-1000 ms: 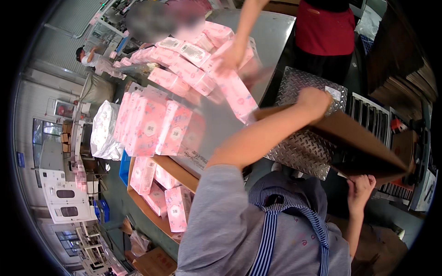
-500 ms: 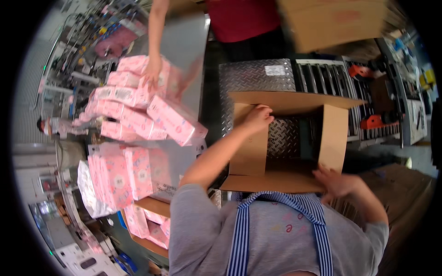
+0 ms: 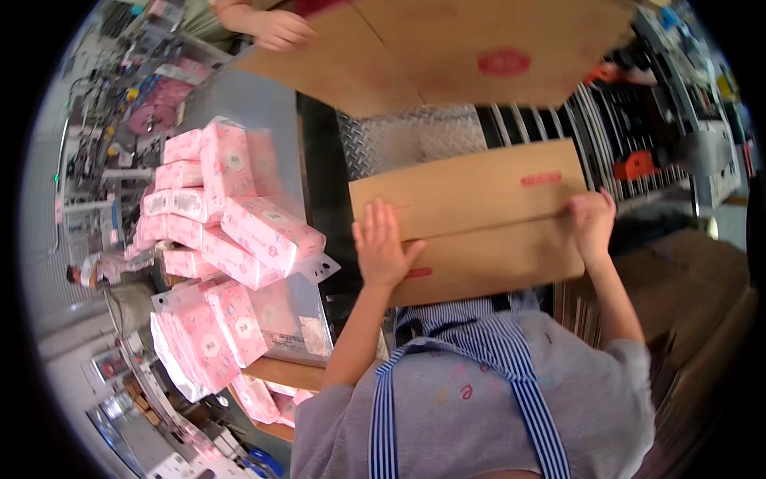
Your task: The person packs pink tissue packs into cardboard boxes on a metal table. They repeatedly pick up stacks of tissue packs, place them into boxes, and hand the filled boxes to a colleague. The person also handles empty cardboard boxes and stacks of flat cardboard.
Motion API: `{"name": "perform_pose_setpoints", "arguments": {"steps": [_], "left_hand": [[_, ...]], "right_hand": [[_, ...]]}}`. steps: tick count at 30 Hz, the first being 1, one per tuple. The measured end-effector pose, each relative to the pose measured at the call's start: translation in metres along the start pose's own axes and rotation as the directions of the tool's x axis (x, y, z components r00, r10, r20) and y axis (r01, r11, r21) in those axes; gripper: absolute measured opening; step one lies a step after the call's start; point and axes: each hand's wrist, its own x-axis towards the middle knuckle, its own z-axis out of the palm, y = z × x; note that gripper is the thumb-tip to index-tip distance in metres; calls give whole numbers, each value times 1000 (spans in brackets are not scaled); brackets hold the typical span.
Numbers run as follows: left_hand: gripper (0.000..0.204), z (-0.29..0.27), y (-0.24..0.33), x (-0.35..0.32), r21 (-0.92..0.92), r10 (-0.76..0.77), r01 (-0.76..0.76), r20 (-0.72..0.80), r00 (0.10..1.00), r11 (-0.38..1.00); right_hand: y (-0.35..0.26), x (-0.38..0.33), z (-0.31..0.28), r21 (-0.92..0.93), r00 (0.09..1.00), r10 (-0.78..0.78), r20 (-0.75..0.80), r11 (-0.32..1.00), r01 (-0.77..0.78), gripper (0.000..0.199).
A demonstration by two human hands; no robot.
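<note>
A brown cardboard box (image 3: 487, 255) stands in front of me, its two long top flaps folded down to meet at a seam. My left hand (image 3: 381, 249) lies flat across the left part of the flaps, fingers stretched and thumb out to the side. At the right end of the seam, my right hand (image 3: 592, 223) has its fingers bent around the box's edge. The inside of the box is hidden under the flaps.
Pink wrapped packs (image 3: 263, 239) are heaped on a grey table (image 3: 275, 104) to the left; more fill an open carton (image 3: 275, 371) below. Across from me, a person's hand (image 3: 283, 30) touches a large cardboard sheet (image 3: 447, 52). A roller conveyor (image 3: 614, 136) runs behind, right; stacked cardboard (image 3: 678, 295) lies right.
The box's top flaps have gone from standing open to folded down. My left hand has flattened onto them, and my right hand has moved up the right side. The other person's hand has left the packs.
</note>
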Motion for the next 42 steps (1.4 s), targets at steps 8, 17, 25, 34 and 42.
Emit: {"name": "perform_pose_setpoints", "arguments": {"steps": [8, 17, 25, 34, 42], "left_hand": [[62, 17, -170, -9, -363, -482, 500, 146, 864, 786], [69, 16, -41, -9, -829, -260, 480, 414, 872, 288], [76, -75, -85, -30, -736, -281, 555, 479, 832, 388], [42, 124, -116, -54, -368, -584, 603, 175, 793, 708], [53, -60, -143, -70, -18, -270, 270, -45, 962, 963]], "right_hand": [[72, -48, 131, 207, 823, 426, 375, 827, -522, 35], [16, -24, -80, 457, 869, 159, 469, 798, -393, 28], [-27, 3, 28, -108, 891, 384, 242, 923, -368, 73], [146, -39, -13, -120, 826, 405, 391, 913, -391, 35], [-107, 62, 31, -120, 711, 191, 677, 982, -149, 59]]}}
